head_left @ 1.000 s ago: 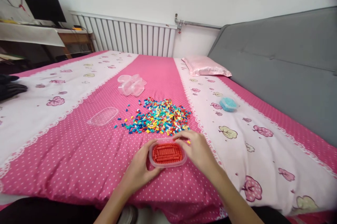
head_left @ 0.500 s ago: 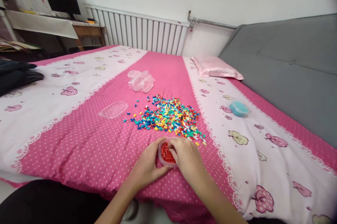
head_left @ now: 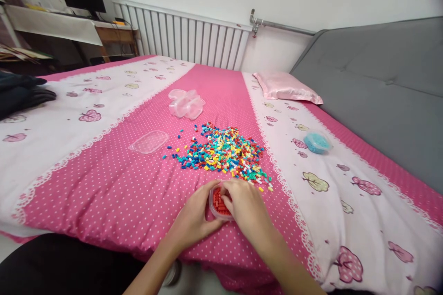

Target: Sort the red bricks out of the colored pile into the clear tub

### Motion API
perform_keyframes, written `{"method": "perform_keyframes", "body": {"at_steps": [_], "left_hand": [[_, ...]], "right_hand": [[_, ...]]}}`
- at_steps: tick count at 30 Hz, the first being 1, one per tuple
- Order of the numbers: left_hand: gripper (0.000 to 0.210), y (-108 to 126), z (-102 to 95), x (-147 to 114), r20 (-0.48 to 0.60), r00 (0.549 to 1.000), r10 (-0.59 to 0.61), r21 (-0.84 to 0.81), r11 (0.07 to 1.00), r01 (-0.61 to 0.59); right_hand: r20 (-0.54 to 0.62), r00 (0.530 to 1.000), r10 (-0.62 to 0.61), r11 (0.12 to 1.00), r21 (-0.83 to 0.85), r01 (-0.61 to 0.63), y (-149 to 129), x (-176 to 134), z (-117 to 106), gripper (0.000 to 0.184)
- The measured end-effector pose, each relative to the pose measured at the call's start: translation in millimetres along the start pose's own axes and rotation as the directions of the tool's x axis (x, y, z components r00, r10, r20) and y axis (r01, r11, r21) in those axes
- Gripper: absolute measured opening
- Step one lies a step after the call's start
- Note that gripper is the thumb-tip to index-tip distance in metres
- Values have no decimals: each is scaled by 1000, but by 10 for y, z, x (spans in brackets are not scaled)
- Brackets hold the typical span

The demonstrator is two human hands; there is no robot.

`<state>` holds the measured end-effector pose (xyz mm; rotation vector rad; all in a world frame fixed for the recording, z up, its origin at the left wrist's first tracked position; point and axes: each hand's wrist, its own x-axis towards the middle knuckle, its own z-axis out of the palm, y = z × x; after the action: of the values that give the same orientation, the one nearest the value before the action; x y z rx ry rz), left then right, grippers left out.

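A small clear plastic container (head_left: pixel 215 212) sits near the front edge of the bed, with red building bricks (head_left: pixel 220 203) lying in it. My left hand (head_left: pixel 198 214) is wrapped round its left side, thumb at the near rim. Over its right side, my right hand (head_left: pixel 242 202) has its fingers pinched together inside, at the red bricks; whatever lies between the fingertips is hidden. Just beyond both hands spreads a loose pile of small multicoloured bricks (head_left: pixel 224 149), in blue, teal, yellow, white and red.
Left of the pile lies a clear lid (head_left: pixel 149 141), and behind it an empty clear compartment tray (head_left: pixel 187 104). A container of light-blue pieces (head_left: pixel 316 142) stands to the right. A pink pillow (head_left: pixel 287 87) rests by the grey headboard (head_left: pixel 377 69). Dark clothing (head_left: pixel 24 94) lies far left.
The camera view has tilted slightly downward. Both hands stay at the container in nearly the same pose, and the pile looks unchanged.
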<state>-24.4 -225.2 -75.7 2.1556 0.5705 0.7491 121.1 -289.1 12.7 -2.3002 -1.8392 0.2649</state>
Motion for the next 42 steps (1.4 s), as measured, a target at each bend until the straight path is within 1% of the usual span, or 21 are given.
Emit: {"method": "perform_keyframes", "body": {"at_steps": [8, 12, 19, 35, 42], "left_hand": [[74, 2, 2, -11, -10, 1000, -1, 2, 1000, 1], [74, 12, 3, 1, -11, 1000, 2, 5, 1000, -2], [72, 22, 2, 1, -10, 1000, 0, 1, 1000, 0], [71, 24, -1, 8, -7, 1000, 5, -5, 1000, -5], [72, 0, 2, -4, -1, 1000, -3, 4, 1000, 3]], "right_hand": [[13, 1000, -12, 1000, 13, 12, 20, 7, -21, 17], [39, 999, -4, 1000, -18, 5, 10, 6, -41, 19], [38, 999, -15, 1000, -17, 16, 11, 15, -44, 19], [17, 999, -28, 999, -30, 28, 43, 18, -6, 16], [-27, 999, -30, 999, 31, 31, 88, 8, 15, 16]]}}
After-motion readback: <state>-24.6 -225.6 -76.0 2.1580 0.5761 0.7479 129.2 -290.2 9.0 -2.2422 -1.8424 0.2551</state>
